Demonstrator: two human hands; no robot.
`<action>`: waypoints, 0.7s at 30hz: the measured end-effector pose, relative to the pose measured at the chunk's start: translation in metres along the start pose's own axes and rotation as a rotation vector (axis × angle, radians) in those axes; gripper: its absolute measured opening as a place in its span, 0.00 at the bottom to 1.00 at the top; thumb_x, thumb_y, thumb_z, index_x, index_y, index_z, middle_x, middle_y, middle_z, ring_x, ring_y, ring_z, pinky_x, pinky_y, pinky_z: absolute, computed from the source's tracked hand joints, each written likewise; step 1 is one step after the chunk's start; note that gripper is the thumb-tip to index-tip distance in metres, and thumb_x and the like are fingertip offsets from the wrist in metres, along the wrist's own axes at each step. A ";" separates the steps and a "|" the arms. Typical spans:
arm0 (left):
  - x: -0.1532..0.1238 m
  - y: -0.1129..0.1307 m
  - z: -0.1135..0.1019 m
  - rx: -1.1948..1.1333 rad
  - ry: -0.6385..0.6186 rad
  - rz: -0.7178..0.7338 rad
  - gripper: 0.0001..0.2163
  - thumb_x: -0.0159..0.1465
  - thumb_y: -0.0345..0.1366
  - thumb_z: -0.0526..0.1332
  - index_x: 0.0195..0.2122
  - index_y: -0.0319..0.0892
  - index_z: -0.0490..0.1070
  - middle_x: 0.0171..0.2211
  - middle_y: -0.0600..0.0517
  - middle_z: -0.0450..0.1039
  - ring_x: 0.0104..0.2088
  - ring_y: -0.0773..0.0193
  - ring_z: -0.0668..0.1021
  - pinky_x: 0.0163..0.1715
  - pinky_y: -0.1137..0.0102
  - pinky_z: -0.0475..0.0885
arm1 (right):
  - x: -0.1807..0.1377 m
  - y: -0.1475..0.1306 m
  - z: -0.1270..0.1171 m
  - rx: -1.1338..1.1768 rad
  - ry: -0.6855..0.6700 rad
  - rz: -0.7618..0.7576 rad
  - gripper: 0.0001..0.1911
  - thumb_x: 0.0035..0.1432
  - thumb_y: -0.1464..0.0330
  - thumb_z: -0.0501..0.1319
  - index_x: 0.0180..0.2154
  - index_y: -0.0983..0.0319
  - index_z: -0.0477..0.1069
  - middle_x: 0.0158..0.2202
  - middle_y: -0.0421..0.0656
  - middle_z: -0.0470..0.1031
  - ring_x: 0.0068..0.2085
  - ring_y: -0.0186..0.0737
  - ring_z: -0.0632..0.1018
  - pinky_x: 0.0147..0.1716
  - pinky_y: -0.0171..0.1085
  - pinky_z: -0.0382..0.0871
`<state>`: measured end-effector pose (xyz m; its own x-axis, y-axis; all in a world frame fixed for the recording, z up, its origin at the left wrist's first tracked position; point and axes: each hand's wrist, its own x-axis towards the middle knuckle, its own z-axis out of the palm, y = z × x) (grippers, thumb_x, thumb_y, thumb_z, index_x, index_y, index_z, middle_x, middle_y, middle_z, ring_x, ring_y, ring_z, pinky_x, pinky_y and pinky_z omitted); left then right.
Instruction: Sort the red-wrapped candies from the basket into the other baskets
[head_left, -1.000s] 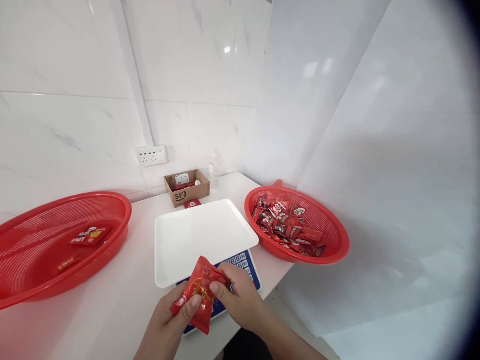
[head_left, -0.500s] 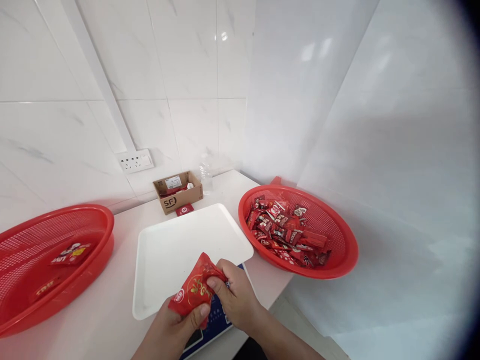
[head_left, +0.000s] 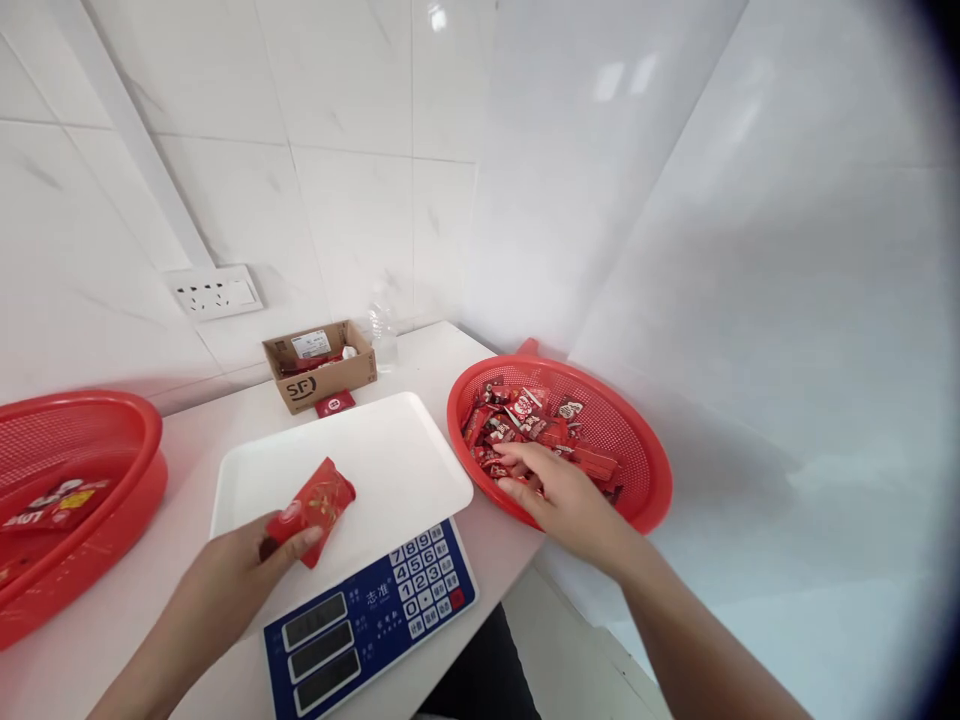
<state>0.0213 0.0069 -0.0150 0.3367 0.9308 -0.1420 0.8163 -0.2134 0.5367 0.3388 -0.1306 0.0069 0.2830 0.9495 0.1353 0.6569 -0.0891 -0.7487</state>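
My left hand grips a red packet with gold print, holding it above the white tray of a weighing scale. Over at the right, my right hand reaches into a red perforated basket, its fingers apart and their tips at the small wrapped packets heaped inside. Whether those fingertips touch a packet is hard to see. Below the tray shows the scale's blue panel with number keys and dark displays.
Another red basket with a packet in it stands at the left. At the back are a cardboard box, a small red packet and a clear bottle. A wall rises close behind the right basket.
My right hand has let go of the red packet and moved right into the basket. My left hand keeps the packet and is now further left. The view has shifted, showing more of the scale panel.
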 end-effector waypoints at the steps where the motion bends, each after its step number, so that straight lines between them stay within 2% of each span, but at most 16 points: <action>1: 0.005 -0.007 -0.002 0.082 0.059 -0.032 0.22 0.51 0.62 0.53 0.24 0.47 0.69 0.19 0.51 0.71 0.21 0.55 0.74 0.19 0.67 0.65 | 0.003 0.008 -0.008 -0.095 -0.032 0.015 0.18 0.58 0.63 0.57 0.51 0.53 0.69 0.51 0.46 0.72 0.51 0.51 0.72 0.47 0.50 0.65; 3: 0.012 -0.019 -0.002 0.154 0.199 -0.046 0.23 0.53 0.62 0.50 0.32 0.48 0.70 0.25 0.49 0.74 0.23 0.53 0.76 0.20 0.66 0.66 | 0.009 0.025 -0.020 -0.255 -0.168 0.065 0.20 0.57 0.63 0.57 0.52 0.53 0.69 0.52 0.47 0.71 0.52 0.54 0.72 0.47 0.51 0.65; 5: 0.014 -0.027 0.000 0.144 0.306 -0.008 0.25 0.54 0.61 0.49 0.39 0.49 0.69 0.32 0.47 0.75 0.25 0.53 0.76 0.22 0.64 0.68 | 0.015 0.040 -0.024 -0.345 -0.375 0.068 0.22 0.57 0.66 0.55 0.55 0.51 0.67 0.55 0.45 0.70 0.52 0.52 0.72 0.47 0.48 0.67; 7: 0.013 -0.028 0.005 0.107 0.333 0.047 0.26 0.54 0.61 0.50 0.43 0.48 0.69 0.36 0.46 0.75 0.26 0.55 0.77 0.24 0.64 0.70 | 0.022 0.051 -0.024 -0.379 -0.538 0.035 0.25 0.57 0.70 0.54 0.56 0.48 0.64 0.59 0.41 0.66 0.54 0.48 0.72 0.48 0.44 0.66; 9: 0.010 -0.024 0.008 0.070 0.301 0.113 0.26 0.54 0.60 0.51 0.43 0.48 0.70 0.40 0.46 0.75 0.24 0.57 0.77 0.24 0.64 0.71 | 0.028 0.059 -0.020 -0.409 -0.594 0.034 0.28 0.54 0.72 0.55 0.56 0.48 0.65 0.61 0.39 0.63 0.55 0.48 0.71 0.47 0.42 0.66; 12: 0.003 -0.012 0.010 0.042 0.222 0.216 0.21 0.57 0.56 0.51 0.43 0.48 0.70 0.44 0.49 0.75 0.25 0.60 0.77 0.25 0.67 0.72 | 0.035 0.067 -0.010 -0.472 -0.567 0.106 0.28 0.52 0.73 0.58 0.55 0.51 0.67 0.62 0.46 0.60 0.51 0.54 0.73 0.43 0.45 0.67; 14: -0.001 -0.006 0.009 0.046 0.183 0.242 0.19 0.60 0.53 0.51 0.43 0.48 0.70 0.45 0.49 0.75 0.24 0.63 0.77 0.25 0.69 0.73 | 0.039 0.069 -0.004 -0.498 -0.547 0.134 0.27 0.52 0.72 0.59 0.55 0.54 0.67 0.60 0.50 0.62 0.48 0.56 0.75 0.41 0.46 0.67; 18: -0.006 -0.003 0.005 -0.001 0.190 0.278 0.18 0.61 0.52 0.52 0.42 0.48 0.70 0.44 0.49 0.76 0.29 0.61 0.79 0.23 0.72 0.72 | 0.045 0.072 0.000 -0.504 -0.476 0.125 0.19 0.50 0.74 0.58 0.46 0.59 0.74 0.48 0.51 0.73 0.41 0.50 0.76 0.38 0.40 0.66; 21: -0.008 -0.003 0.005 -0.056 0.195 0.301 0.18 0.60 0.52 0.53 0.42 0.47 0.71 0.42 0.49 0.77 0.35 0.59 0.79 0.22 0.73 0.72 | 0.050 0.073 -0.003 -0.472 -0.346 0.116 0.20 0.48 0.80 0.55 0.41 0.60 0.75 0.43 0.48 0.75 0.41 0.47 0.75 0.38 0.37 0.64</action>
<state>0.0182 -0.0014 -0.0200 0.4580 0.8688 0.1881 0.6650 -0.4753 0.5761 0.4027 -0.0910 -0.0388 0.1797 0.9613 -0.2090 0.8971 -0.2473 -0.3662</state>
